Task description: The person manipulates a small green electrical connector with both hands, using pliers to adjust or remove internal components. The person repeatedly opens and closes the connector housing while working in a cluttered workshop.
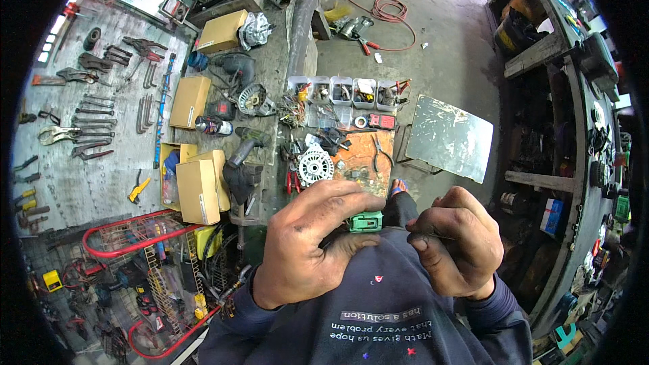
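Thumb and fingers of my left hand (314, 240) close around a small green plastic electrical connector (366, 222), its open end showing between the fingertips. Level with it, to the right and apart from it, my right hand (460, 242) is closed in a pinch. Something thin and dark seems to lie between thumb and forefinger there, too small to make out. Beyond both hands is a low work surface with an orange-brown board (365, 155). Pliers (382, 155) with dark handles and a round silver alternator housing (316, 165) lie on it.
Clear plastic bins (341, 91) of small parts line the work surface's far edge. A worn square stool (450, 136) stands to its right. Cardboard boxes (201, 191) and power tools crowd the left bench. Shelving (541, 179) runs along the right; a red hose (390, 12) coils on the floor.
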A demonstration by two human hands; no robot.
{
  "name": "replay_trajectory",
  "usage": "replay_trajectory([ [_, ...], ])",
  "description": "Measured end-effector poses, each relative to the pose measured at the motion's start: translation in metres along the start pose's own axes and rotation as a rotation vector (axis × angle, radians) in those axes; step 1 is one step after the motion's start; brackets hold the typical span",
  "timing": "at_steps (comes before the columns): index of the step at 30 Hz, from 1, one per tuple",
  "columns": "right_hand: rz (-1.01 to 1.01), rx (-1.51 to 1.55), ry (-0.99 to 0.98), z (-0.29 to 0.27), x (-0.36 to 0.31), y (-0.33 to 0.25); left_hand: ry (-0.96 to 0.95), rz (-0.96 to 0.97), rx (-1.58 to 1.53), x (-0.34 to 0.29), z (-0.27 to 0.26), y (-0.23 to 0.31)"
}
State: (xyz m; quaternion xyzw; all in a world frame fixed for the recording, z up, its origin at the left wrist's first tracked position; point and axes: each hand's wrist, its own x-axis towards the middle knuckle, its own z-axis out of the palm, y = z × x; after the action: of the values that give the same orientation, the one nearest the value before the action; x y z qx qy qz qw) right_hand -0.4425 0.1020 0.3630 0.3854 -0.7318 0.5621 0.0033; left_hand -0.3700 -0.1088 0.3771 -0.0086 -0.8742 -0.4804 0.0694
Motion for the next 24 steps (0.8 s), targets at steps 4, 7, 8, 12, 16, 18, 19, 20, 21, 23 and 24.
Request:
replay_trajectory([
  [4, -0.037, -0.013, -0.042, 0.001, 0.0, 0.003, 0.006, 0.005, 0.029, 0.0, 0.001, 0.003],
  [7, -0.022, 0.003, -0.046, 0.003, -0.001, 0.003, 0.003, 0.015, 0.038, 0.001, 0.001, 0.005],
  [8, -0.018, 0.008, -0.052, 0.003, -0.002, 0.003, -0.003, 0.015, 0.042, 0.001, 0.001, 0.005],
  [12, -0.061, -0.022, -0.022, 0.007, -0.005, 0.006, -0.022, 0.005, 0.059, 0.002, 0.001, 0.007],
  [16, -0.145, -0.131, 0.041, 0.015, -0.016, 0.01, -0.031, 0.009, 0.089, 0.0, 0.0, 0.009],
  [18, -0.152, -0.123, 0.078, 0.019, -0.021, 0.011, -0.024, 0.0, 0.097, -0.001, 0.003, 0.011],
  [19, -0.167, -0.131, 0.089, 0.021, -0.022, 0.013, -0.02, -0.001, 0.104, -0.002, 0.003, 0.012],
  [20, -0.154, -0.1, 0.098, 0.023, -0.023, 0.014, -0.015, -0.002, 0.111, -0.003, 0.003, 0.013],
  [21, -0.138, -0.072, 0.106, 0.024, -0.025, 0.015, -0.013, -0.002, 0.114, -0.004, 0.004, 0.013],
  [23, -0.11, -0.028, 0.148, 0.03, -0.028, 0.018, 0.008, 0.002, 0.112, -0.003, 0.006, 0.014],
  [24, -0.097, -0.014, 0.182, 0.035, -0.028, 0.02, 0.018, 0.005, 0.11, -0.003, 0.007, 0.014],
])
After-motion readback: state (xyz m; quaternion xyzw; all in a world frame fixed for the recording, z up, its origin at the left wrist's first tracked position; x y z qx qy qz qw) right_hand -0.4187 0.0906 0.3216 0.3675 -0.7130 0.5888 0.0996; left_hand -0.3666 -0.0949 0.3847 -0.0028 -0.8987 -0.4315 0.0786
